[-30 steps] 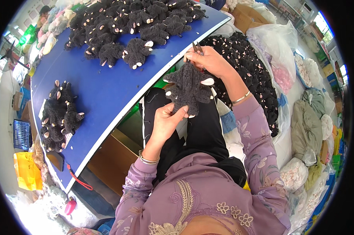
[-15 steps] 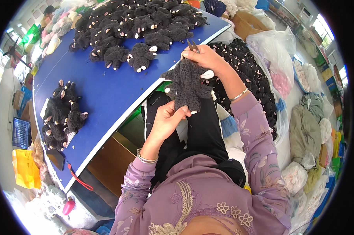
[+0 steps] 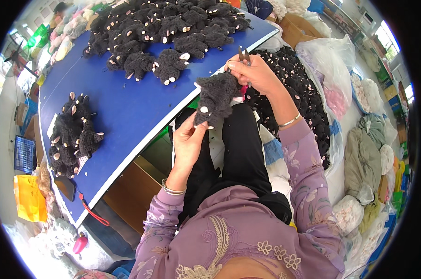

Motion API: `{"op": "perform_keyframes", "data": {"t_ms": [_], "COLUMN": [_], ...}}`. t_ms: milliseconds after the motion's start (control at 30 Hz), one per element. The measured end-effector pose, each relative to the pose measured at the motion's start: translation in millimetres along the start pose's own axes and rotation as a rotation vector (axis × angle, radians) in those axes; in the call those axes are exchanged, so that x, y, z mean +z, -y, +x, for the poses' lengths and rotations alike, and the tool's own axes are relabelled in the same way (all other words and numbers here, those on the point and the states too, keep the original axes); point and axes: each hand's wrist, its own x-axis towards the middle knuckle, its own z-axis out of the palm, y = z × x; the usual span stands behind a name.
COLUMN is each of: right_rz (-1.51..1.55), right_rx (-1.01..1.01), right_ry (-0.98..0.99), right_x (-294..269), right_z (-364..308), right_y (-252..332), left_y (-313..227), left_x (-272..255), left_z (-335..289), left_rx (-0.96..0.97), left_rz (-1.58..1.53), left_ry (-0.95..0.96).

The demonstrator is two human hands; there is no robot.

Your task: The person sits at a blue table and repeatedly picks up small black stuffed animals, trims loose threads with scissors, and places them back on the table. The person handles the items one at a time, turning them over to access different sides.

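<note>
Right, here's the black plush toy [image 3: 215,95], hanging between my two hands above my lap, just off the table's edge. My left hand [image 3: 187,137] sits at its seven o'clock, thumb and fingers pinched on the lower end, I'd say to steady it. My right hand [image 3: 254,72] is at two o'clock, fingers gripping the top end, with scissors [image 3: 243,56] tucked in as well, tips poking up toward twelve; probably carried that way so they're handy while the fingertips hold the fluff.

Now, outward from the toy: the blue table [image 3: 140,107] spreads from eight round to twelve, its pale edge running slantwise beside me. At eleven there's a big crowd of black toys [image 3: 168,28], packed close, likely to stay within reach. Between eight and nine lies a smaller heap [image 3: 71,135], set well apart, perhaps to keep the two lots separate. A dark flat thing [image 3: 65,188] rests by the corner, near a red cord [image 3: 94,211].

Over at three, a mass of black toys [image 3: 292,93] fills the floor side; between one and two, a cardboard box [image 3: 296,30]. Out at eight, a yellow bag [image 3: 29,199].
</note>
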Motion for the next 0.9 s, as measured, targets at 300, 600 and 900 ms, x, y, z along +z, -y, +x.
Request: {"op": "perform_keyframes", "data": {"t_ms": [300,600,900], "right_rz": [0.112,0.162,0.011], "right_rx": [-0.02,-0.017,-0.06], "right_ry": [-0.009,-0.05,-0.714], "right_x": [1.3,3.0,-59.4], "right_z": [-7.7,-8.7,-50.4], "right_y": [-15.8,-29.9,-39.5], "left_y": [0.3,4.3,-1.0], "left_x": [-4.6,-4.5,-22.9], "left_z": [-1.4,-5.4,7.2], "left_rx": [0.308,0.178,-0.081], "left_rz": [0.247,0.262,0.219], "left_ry": [-0.179,-0.196,-0.022]}}
